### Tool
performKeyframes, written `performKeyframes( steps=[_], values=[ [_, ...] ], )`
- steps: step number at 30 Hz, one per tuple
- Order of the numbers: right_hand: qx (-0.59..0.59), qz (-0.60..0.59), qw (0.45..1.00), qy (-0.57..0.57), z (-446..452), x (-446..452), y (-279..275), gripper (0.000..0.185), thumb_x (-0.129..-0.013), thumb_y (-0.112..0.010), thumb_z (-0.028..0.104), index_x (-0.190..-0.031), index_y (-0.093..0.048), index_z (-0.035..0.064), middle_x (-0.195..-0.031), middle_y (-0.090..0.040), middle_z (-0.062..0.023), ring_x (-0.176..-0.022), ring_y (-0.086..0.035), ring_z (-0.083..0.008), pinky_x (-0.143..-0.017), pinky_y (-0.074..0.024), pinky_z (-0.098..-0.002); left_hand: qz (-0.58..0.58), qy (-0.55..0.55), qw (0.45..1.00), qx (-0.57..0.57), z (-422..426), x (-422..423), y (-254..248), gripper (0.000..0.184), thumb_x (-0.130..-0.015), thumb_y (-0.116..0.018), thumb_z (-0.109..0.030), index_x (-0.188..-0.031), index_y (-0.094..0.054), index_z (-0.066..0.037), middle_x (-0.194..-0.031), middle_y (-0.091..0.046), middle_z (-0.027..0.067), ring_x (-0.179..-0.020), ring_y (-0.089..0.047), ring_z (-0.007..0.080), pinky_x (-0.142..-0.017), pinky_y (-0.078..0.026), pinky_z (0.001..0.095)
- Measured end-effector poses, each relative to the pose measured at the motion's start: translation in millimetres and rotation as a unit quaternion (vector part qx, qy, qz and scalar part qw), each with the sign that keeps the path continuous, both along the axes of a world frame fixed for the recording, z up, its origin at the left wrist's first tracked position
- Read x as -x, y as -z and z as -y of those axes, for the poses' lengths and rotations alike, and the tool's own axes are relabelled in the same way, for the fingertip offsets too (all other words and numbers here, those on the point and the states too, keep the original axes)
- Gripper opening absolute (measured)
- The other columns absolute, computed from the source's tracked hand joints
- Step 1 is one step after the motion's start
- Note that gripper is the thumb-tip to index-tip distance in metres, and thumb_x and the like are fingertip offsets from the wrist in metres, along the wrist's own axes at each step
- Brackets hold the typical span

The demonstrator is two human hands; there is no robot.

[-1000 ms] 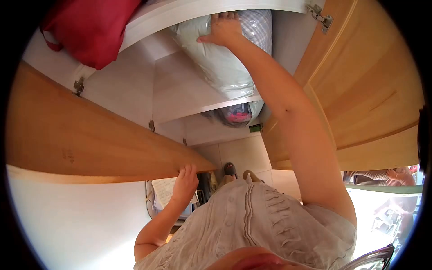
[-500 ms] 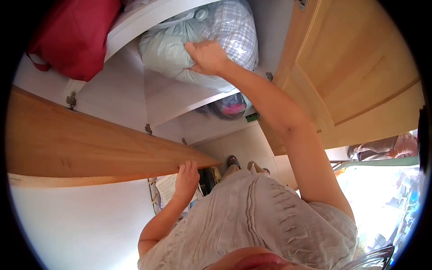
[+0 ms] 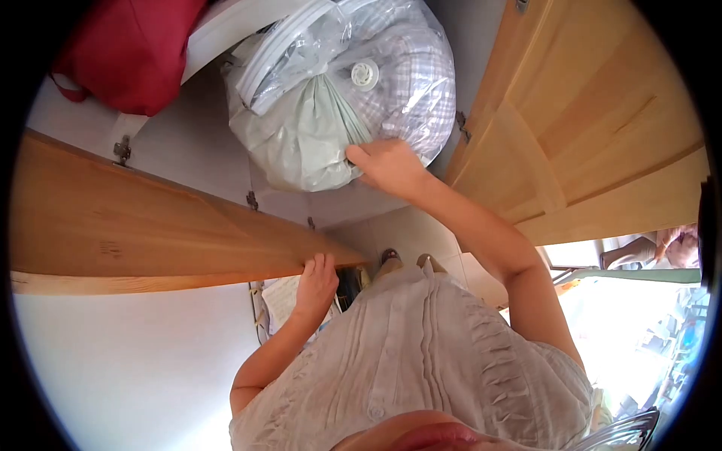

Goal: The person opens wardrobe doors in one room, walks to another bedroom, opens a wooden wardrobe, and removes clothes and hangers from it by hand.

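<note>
A beige blouse (image 3: 421,353) of thin, slightly creased cloth covers the person's torso. Narrow vertical pleats run down its front beside a pale round button (image 3: 375,413), and gathered ruffles (image 3: 492,361) form rows of small puckers toward the right side. The right sleeve (image 3: 553,361) is short. Left fingers (image 3: 320,265) and right fingers (image 3: 358,155) are bare. Below the hem shows a dark shoe (image 3: 390,255), its details too small to tell.

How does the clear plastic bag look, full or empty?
Full: the clear plastic bag bulges roundly, with checked fabric visible through it.
</note>
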State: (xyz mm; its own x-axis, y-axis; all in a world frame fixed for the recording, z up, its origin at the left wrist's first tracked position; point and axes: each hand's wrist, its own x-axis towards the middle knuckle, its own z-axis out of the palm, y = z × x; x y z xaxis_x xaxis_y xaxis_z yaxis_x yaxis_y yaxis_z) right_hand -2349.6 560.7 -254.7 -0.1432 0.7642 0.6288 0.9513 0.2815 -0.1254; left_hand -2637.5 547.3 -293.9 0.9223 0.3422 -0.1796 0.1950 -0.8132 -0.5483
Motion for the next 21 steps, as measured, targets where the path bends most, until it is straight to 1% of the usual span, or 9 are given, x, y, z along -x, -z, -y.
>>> performKeyframes(
  steps=[5, 7, 10, 12, 15, 16, 18, 19, 21],
  values=[
    [-0.021, -0.014, 1.000, -0.007, -0.9, -1.7, -8.0, 0.026, -0.067, -0.065, 0.014, -0.086, -0.047, 0.0103, -0.065, -0.057, -0.0050, -0.060, -0.062, -0.0244, -0.051, -0.0477, -0.0369, -0.002, 0.006, 1.000, -0.011, 1.5, -6.7, -1.6, 0.019, -0.077, -0.056, -0.018, -0.087, -0.070, -0.009, -0.093, -0.050, 0.0051, -0.096, -0.045, 0.0229, -0.086, -0.035, 0.0351],
    [-0.039, -0.024, 0.999, -0.017, -10.8, -4.1, -2.2, 0.038, -0.060, -0.073, 0.011, -0.089, -0.047, 0.0103, -0.067, -0.055, -0.0054, -0.064, -0.060, -0.0267, -0.053, -0.0467, -0.0379, -0.013, -0.011, 1.000, 0.002, 6.8, -8.7, -2.9, 0.018, -0.076, -0.057, -0.017, -0.086, -0.068, -0.007, -0.091, -0.049, 0.0073, -0.095, -0.046, 0.0235, -0.084, -0.036, 0.0352],
    [-0.050, -0.026, 0.998, 0.002, -33.0, -10.4, -18.5, 0.038, -0.063, -0.074, 0.014, -0.090, -0.047, 0.0104, -0.068, -0.056, -0.0062, -0.065, -0.060, -0.0274, -0.053, -0.0464, -0.0385, -0.034, -0.034, 0.998, 0.030, 5.4, -2.9, 7.4, 0.020, -0.077, -0.056, -0.015, -0.088, -0.068, -0.006, -0.091, -0.049, 0.0095, -0.094, -0.047, 0.0266, -0.083, -0.037, 0.0378],
    [-0.074, -0.060, 0.995, -0.029, -62.0, -23.5, -19.0, 0.038, -0.066, -0.075, 0.019, -0.092, -0.048, 0.0102, -0.071, -0.058, -0.0076, -0.066, -0.060, -0.0289, -0.056, -0.0462, -0.0398, -0.044, 0.004, 0.999, 0.007, 5.2, -3.0, 8.0, 0.023, -0.076, -0.056, -0.015, -0.091, -0.069, -0.004, -0.093, -0.050, 0.0103, -0.095, -0.047, 0.0279, -0.084, -0.037, 0.0386],
    [-0.084, -0.099, 0.991, 0.026, -95.5, -43.2, -35.1, 0.043, -0.070, -0.076, 0.032, -0.093, -0.048, 0.0079, -0.071, -0.059, -0.0101, -0.069, -0.061, -0.0320, -0.061, -0.0463, -0.0415, -0.026, 0.003, 1.000, 0.011, 9.6, -8.4, -2.4, 0.022, -0.077, -0.055, -0.015, -0.090, -0.069, -0.005, -0.093, -0.050, 0.0103, -0.095, -0.047, 0.0278, -0.084, -0.037, 0.0382],
    [-0.091, -0.093, 0.991, 0.020, -107.3, -51.6, -44.7, 0.043, -0.070, -0.076, 0.032, -0.093, -0.048, 0.0079, -0.071, -0.059, -0.0101, -0.069, -0.061, -0.0320, -0.061, -0.0463, -0.0415, -0.042, -0.004, 0.999, 0.004, 12.4, -10.1, -7.7, 0.022, -0.078, -0.055, -0.016, -0.090, -0.069, -0.005, -0.093, -0.050, 0.0103, -0.095, -0.047, 0.0276, -0.084, -0.037, 0.0376],
    [-0.169, -0.119, 0.977, 0.061, -128.1, -56.6, -52.5, 0.047, -0.069, -0.077, 0.036, -0.091, -0.047, 0.0070, -0.073, -0.060, -0.0115, -0.069, -0.060, -0.0331, -0.060, -0.0460, -0.0419, -0.033, 0.000, 0.999, -0.017, 9.8, 11.1, 23.6, 0.022, -0.077, -0.055, -0.018, -0.089, -0.069, -0.005, -0.094, -0.052, 0.0105, -0.096, -0.047, 0.0275, -0.082, -0.037, 0.0368],
    [-0.158, -0.106, 0.976, 0.105, -138.2, -68.4, -60.5, 0.050, -0.069, -0.076, 0.041, -0.094, -0.052, 0.0058, -0.071, -0.063, -0.0122, -0.068, -0.062, -0.0306, -0.061, -0.0485, -0.0410, -0.055, -0.001, 0.998, 0.005, 8.1, 15.7, 29.7, 0.022, -0.076, -0.056, -0.020, -0.088, -0.069, -0.007, -0.096, -0.053, 0.0109, -0.097, -0.047, 0.0280, -0.081, -0.037, 0.0371],
    [-0.153, -0.113, 0.967, 0.172, -160.6, -91.5, -67.4, 0.061, -0.071, -0.074, 0.048, -0.102, -0.054, -0.0007, -0.078, -0.064, -0.0178, -0.072, -0.063, -0.0353, -0.065, -0.0506, -0.0436, -0.030, 0.004, 1.000, -0.005, 11.8, 11.7, 15.4, 0.023, -0.078, -0.054, -0.022, -0.089, -0.070, -0.008, -0.092, -0.053, 0.0074, -0.095, -0.049, 0.0248, -0.084, -0.037, 0.0380]
  ],
)
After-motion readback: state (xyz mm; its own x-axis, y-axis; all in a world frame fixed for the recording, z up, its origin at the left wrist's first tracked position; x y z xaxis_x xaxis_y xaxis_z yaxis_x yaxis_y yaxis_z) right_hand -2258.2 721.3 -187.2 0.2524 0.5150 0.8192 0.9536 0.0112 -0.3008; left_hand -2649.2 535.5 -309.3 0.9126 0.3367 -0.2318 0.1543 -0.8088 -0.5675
